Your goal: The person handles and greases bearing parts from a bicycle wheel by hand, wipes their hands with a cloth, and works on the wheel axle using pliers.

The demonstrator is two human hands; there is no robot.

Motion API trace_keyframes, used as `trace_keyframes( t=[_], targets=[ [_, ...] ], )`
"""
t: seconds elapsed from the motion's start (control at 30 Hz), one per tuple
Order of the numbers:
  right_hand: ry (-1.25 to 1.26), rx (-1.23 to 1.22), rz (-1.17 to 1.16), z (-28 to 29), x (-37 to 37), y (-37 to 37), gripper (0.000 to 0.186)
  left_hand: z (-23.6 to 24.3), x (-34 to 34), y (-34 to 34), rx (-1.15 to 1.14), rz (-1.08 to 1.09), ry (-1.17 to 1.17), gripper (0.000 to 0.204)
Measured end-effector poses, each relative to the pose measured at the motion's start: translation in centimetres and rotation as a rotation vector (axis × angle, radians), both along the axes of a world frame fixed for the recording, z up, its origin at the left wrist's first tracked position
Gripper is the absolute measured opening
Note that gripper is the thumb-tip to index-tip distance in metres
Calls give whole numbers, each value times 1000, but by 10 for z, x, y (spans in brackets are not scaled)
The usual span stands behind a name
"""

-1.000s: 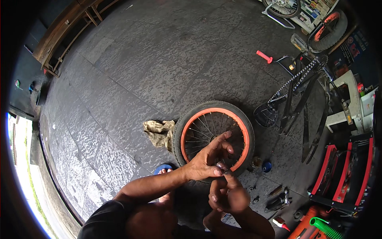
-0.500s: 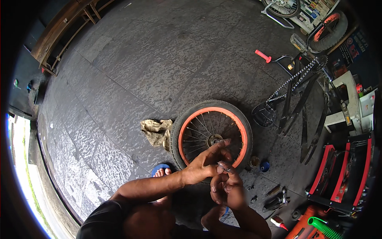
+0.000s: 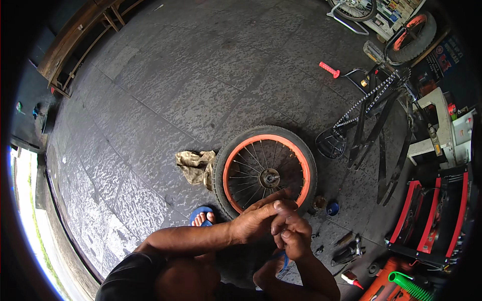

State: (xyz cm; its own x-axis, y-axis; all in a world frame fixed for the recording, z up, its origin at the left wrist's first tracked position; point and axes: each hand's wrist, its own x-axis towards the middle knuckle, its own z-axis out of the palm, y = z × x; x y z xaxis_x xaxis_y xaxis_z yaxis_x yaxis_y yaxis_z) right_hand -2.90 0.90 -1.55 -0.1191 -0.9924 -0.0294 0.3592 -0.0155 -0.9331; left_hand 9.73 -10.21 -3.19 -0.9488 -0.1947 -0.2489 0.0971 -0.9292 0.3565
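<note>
My left hand (image 3: 258,215) reaches across over the near edge of a bicycle wheel (image 3: 306,170) with a black tyre and orange rim, lying flat with its hub exposed. Its fingers curve in against those of my right hand (image 3: 293,231), which is bent closed around the left hand's fingertips. Both are dark with grime; anything small between them is hidden. A stained rag (image 3: 193,165) touches the wheel's left side. To the right are a small blue round container (image 3: 332,208) and a jar (image 3: 319,203).
An upturned black bike frame (image 3: 366,125) with chain and pink grip (image 3: 329,69) lies right, near an open red-and-black toolbox (image 3: 427,215). Loose tools (image 3: 349,251), an orange object (image 3: 381,281) and green coil (image 3: 409,286) are lower right. A wooden bench (image 3: 65,50) stands upper left. My sandalled foot (image 3: 201,218) is below.
My left hand has moved lower, off the hub, and its raised fingers have folded down. My right hand has risen slightly and closed more tightly against it.
</note>
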Motion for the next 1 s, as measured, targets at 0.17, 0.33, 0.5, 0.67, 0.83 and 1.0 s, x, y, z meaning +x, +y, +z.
trace_keyframes(
  t=[0.17,0.33,0.5,0.67,0.83,1.0],
  targets=[
    [60,-42,126,8,-2,4,59,-14,-3,1,75,146,26,87],
    [-977,-108,85,24,-2,8,64,-13,-7,-10,-719,309,199,96],
    [-1169,-67,93,20,-2,7,68,-10,-2,-26,-1339,280,145,102],
    [-1251,-72,127,22,13,0,67,-19,-7,-26,-1695,392,106,105],
    [-1339,10,123,3,15,12,59,-12,-13,-20,-1890,395,-43,117],
    [-1225,-40,85,0,19,9,64,-8,-10,-11,-2191,202,-390,80]
  ],
)
